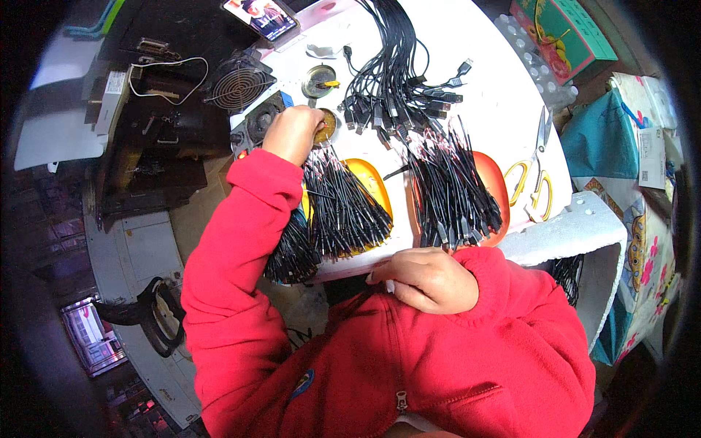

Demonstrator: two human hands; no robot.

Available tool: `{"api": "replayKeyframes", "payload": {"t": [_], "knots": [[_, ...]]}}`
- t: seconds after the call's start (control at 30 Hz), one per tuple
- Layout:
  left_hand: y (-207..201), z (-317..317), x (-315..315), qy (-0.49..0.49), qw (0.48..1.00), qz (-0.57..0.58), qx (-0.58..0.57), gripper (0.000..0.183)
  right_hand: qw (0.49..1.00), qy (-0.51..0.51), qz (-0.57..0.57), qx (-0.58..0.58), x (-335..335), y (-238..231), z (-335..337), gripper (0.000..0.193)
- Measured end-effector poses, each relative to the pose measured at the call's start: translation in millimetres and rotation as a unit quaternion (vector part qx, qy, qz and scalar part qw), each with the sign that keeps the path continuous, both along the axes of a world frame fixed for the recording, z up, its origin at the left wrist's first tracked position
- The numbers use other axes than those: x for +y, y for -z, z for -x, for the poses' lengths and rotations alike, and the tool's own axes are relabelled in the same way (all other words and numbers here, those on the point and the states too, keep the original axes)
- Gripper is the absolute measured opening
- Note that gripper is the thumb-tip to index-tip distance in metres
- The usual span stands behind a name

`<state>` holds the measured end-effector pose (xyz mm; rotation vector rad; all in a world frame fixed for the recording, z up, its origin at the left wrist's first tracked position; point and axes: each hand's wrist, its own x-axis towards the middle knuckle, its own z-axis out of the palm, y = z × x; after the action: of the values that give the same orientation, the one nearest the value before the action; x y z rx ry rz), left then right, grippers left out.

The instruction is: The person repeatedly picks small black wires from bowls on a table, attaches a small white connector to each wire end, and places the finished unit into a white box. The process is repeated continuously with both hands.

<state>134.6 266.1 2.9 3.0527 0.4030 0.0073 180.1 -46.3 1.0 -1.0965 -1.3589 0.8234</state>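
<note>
My left hand reaches over the table, its fingers closed at the rim of a small round dish with amber-brown contents. Whatever is pinched there is hidden by the hand. Just below it, many short black cables with stripped ends lie fanned out across a yellow plate. At the table's front edge my right hand has its fingers curled; I cannot see what they hold, if anything. Beyond it, another pile of black cables rests on an orange-red plate.
Longer black USB cables spread at the back. Yellow-handled scissors lie right, above a white foam box. Back left are a round metal tin, a small fan and a lit phone.
</note>
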Motion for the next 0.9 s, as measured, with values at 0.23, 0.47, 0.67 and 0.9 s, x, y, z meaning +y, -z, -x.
{"api": "replayKeyframes", "payload": {"t": [0.23,0.47,0.67,0.9], "knots": [[-12.0,9.8,-3.3,0.005,1.000,0.003,-0.027,0.009,1.000,0.005,-0.002,-0.028,-1.5,-4.2,2.3,0.019],[-58.1,66.0,7.8,-0.094,0.983,0.072,-0.143,0.009,0.998,0.008,0.018,-0.053,-5.1,-10.3,8.0,0.021],[-55.6,88.3,44.0,-0.164,0.973,0.055,-0.154,0.010,0.996,-0.032,0.036,-0.070,-2.0,-12.7,15.3,0.023],[-34.5,75.9,71.5,-0.097,0.982,0.004,-0.160,0.009,0.994,-0.038,0.057,-0.084,1.6,-10.8,15.6,0.024]]}}
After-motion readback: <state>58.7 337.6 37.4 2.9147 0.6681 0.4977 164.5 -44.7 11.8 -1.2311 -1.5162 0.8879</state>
